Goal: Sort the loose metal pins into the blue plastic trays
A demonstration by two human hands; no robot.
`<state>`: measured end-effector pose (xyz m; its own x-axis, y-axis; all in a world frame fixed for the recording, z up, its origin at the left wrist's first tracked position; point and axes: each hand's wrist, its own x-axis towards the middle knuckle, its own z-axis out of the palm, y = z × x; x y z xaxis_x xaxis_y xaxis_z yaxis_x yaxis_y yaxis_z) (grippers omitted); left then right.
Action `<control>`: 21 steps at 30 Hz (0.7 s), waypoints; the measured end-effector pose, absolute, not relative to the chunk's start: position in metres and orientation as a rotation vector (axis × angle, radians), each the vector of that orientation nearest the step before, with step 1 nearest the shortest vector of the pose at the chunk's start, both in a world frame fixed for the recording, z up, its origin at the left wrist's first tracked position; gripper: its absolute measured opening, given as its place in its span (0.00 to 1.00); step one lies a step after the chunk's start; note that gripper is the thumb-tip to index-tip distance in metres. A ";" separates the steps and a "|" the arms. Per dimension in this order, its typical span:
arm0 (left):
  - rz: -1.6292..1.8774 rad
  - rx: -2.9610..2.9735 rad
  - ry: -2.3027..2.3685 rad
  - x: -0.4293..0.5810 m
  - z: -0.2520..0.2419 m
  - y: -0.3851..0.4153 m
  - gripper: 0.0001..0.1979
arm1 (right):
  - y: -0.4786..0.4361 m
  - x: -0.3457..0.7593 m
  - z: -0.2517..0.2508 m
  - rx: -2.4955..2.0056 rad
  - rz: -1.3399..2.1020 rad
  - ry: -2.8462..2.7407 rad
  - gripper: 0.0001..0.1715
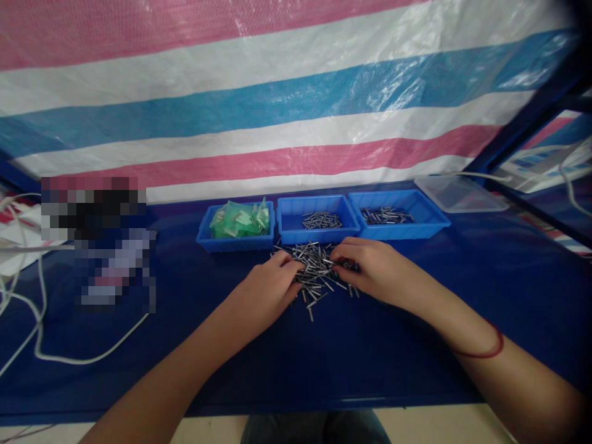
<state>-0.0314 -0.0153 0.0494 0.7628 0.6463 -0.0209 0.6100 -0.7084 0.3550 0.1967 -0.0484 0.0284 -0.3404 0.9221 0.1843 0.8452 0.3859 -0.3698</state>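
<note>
A loose pile of thin silvery blind rivets (314, 268) lies on the blue tabletop, in front of the middle bin. My left hand (272, 280) is at the pile's left edge, fingers curled in among the rivets; its fingertips are partly hidden. From the right, my right hand (365, 265) reaches into the same pile, with thumb and fingers closed around a few rivets. Behind the pile, the middle blue bin (303, 237) holds a small heap of rivets. More rivets lie in the right blue bin (402, 232).
The left blue bin (235, 245) contains green plastic bags (240, 220). A clear plastic lid (462, 194) lies at the back right. White cables (69, 359) and a pixelated object (120, 265) occupy the left side. A striped tarp (277, 105) hangs behind the table.
</note>
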 end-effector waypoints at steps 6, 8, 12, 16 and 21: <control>0.175 2.647 0.971 -0.030 0.050 -0.010 0.11 | -0.049 0.196 0.033 -1.525 0.287 -2.247 0.08; 0.195 2.665 0.989 -0.029 0.050 -0.009 0.11 | -0.049 0.195 0.034 -1.499 0.275 -2.217 0.09; 0.433 2.635 0.979 -0.024 0.046 -0.010 0.14 | -0.050 0.192 0.036 -1.390 0.332 -2.178 0.09; 0.551 2.532 0.923 -0.018 0.037 -0.010 0.13 | -0.054 0.185 0.039 -1.278 0.395 -2.114 0.07; 0.664 2.351 0.916 -0.014 0.032 -0.009 0.08 | -0.056 0.176 0.039 -1.255 0.675 -1.777 0.06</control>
<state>-0.0137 -0.0094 0.0322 0.6500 0.7182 0.2484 0.4601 -0.6321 0.6235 0.1763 -0.0559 0.0391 -0.1490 0.9343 0.3240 0.4834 0.3546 -0.8003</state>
